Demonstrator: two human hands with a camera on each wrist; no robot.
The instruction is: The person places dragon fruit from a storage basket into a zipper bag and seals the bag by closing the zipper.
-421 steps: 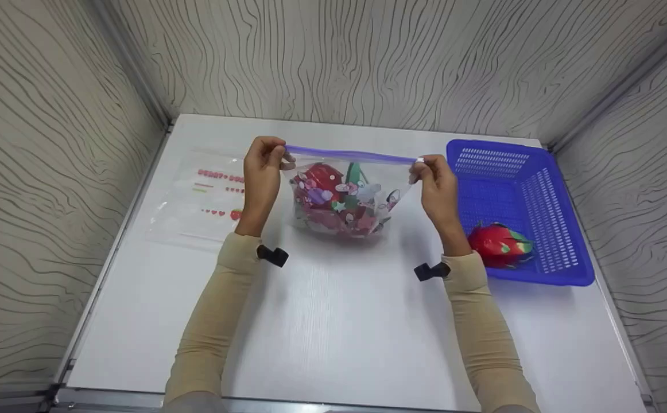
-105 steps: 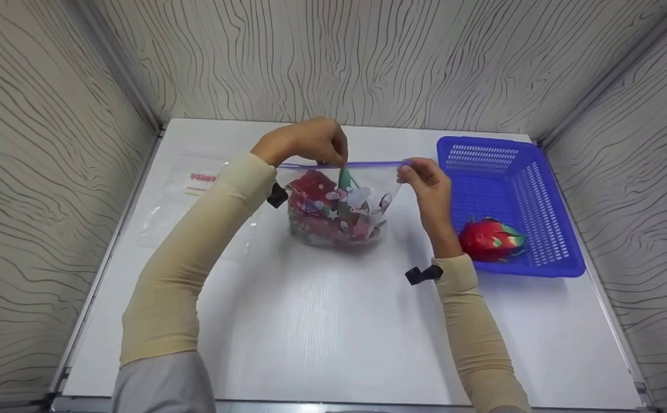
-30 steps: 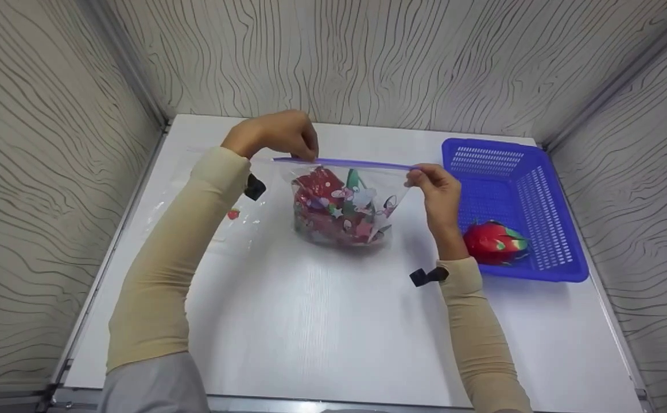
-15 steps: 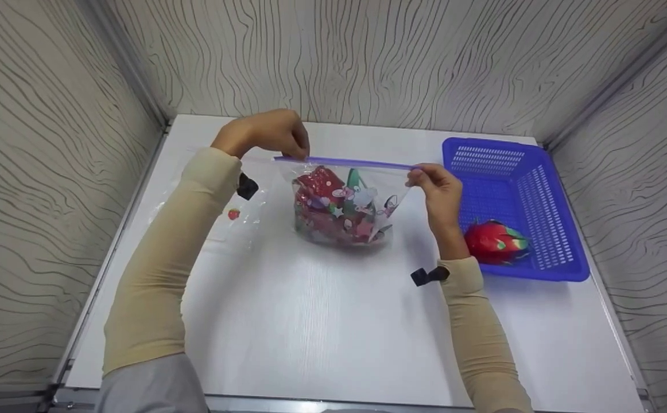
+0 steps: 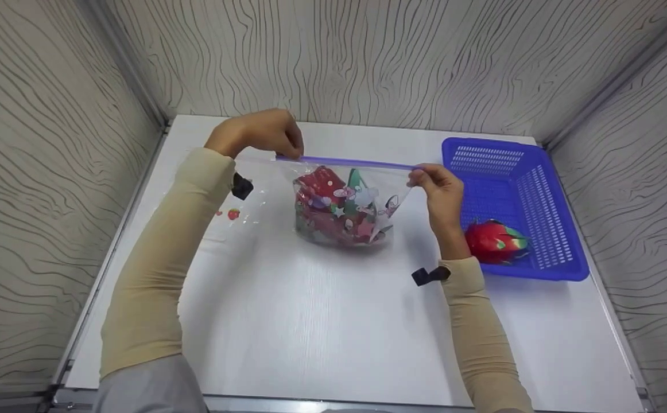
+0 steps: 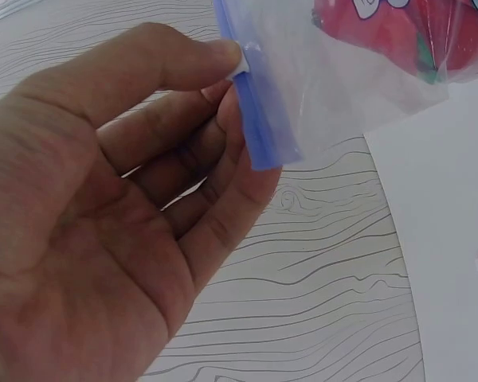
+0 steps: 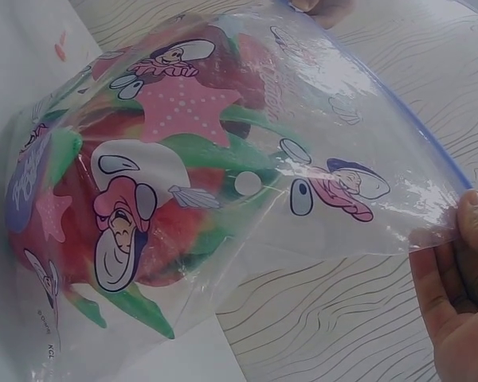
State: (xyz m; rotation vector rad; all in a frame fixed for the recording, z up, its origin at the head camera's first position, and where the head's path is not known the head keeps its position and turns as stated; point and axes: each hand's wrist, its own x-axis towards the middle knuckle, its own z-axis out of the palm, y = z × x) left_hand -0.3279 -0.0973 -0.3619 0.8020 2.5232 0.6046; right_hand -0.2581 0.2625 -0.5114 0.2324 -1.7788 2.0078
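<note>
One bag [image 5: 342, 215], clear, printed with stars and shells, upright over the mid tabletop [image 5: 310, 332]; whether its base bears weight, I cannot tell. Contents: red-and-green fruit [image 5: 321, 182], number unclear behind the print. Along its top, one purple strip [image 5: 362, 162], drawn straight between two hands. On the strip, one white slider [image 6: 240, 60], near the left end, a short tail beyond it.

Left hand [image 5: 267, 133]: thumb and fingers pinching at the slider. Right hand [image 5: 441, 186]: pinching the right corner.

Hazards, by my judgement: the slider could stick short of the end, leaving a gap, should the tail buckle; should the right hand lose its corner, the strip would slacken and the fruit's weight could tip the bag.

To the left, one second bag [image 5: 253, 198], flat, partly hidden by the forearm. To the right, one blue basket [image 5: 583, 269]; in its near-left corner, one dragon fruit [image 5: 494, 241].
</note>
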